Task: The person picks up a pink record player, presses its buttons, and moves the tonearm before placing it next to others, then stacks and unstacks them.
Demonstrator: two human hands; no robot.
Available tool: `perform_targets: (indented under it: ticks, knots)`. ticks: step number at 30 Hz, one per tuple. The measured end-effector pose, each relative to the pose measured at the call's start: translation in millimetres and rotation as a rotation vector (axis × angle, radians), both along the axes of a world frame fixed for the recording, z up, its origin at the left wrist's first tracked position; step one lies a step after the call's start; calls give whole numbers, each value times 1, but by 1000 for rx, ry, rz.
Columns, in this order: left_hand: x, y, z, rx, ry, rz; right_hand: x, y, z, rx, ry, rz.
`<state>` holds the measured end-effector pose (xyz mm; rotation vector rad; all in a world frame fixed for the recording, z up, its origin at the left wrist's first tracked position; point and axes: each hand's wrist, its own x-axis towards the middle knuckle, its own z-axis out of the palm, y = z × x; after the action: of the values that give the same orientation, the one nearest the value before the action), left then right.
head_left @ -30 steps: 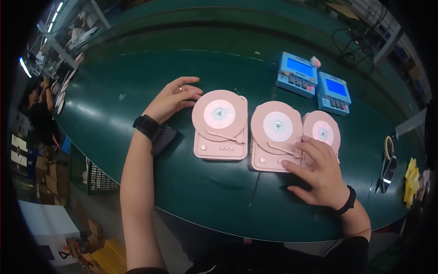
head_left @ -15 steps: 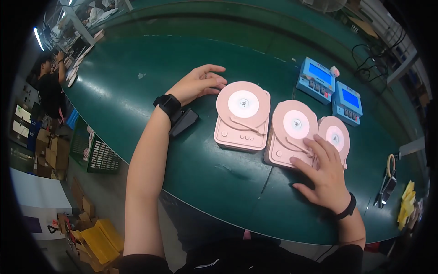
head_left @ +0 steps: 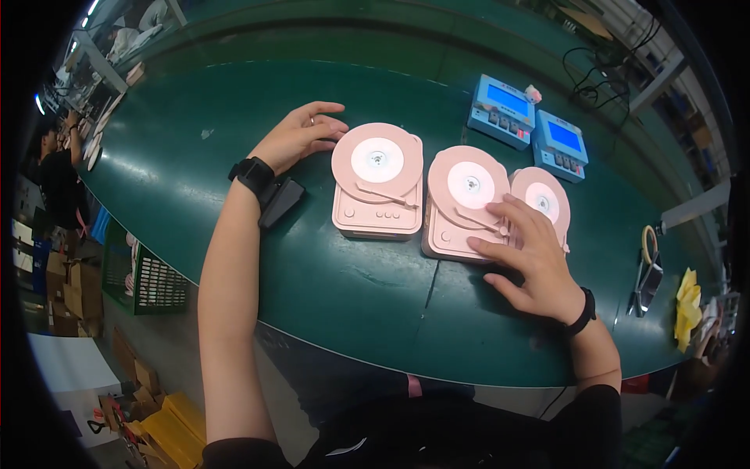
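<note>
Three pink toy record players stand in a row on the green table: a left one (head_left: 378,215), a middle one (head_left: 453,246) and a right one (head_left: 561,192). Each has a round pink platter with a white centre; a pink arm shows on the left and middle ones. My left hand (head_left: 295,137), fingers loosely stretched, is beside the left player's platter, its fingertips at or close to the edge. Over the front right of the middle player lies my right hand (head_left: 531,254), fingers spread and empty. It covers that player's buttons and part of the right player; whether the fingertips touch is unclear.
Two blue devices with lit screens (head_left: 504,100) (head_left: 564,137) stand behind the players. A black box-like object (head_left: 282,203) lies by my left wrist. Scissors (head_left: 648,285), a tape roll (head_left: 649,244) and yellow material (head_left: 687,309) lie at the right. A green crate (head_left: 156,285) stands below the table's left edge.
The whole scene has shifted left and slightly up in the view. Both hands keep nearly the same places relative to the record players.
</note>
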<state>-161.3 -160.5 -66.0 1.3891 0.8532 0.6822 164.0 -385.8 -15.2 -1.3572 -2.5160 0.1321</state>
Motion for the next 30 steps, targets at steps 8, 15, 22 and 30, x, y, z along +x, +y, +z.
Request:
perform_targets:
  ticks: [8,15,22,30]
  knots:
    - [2,-4,-2,-4,-7,7,-36,-2,16,-6,207,20]
    - [7,-5,11,-1,35,13,-40,11,7,-29,166,17]
    - [27,-72,43,1057,500,-35,-52,15,-6,-24,176,34]
    - [44,-88,37,814,638,-51,-50,1,6,-12,190,63]
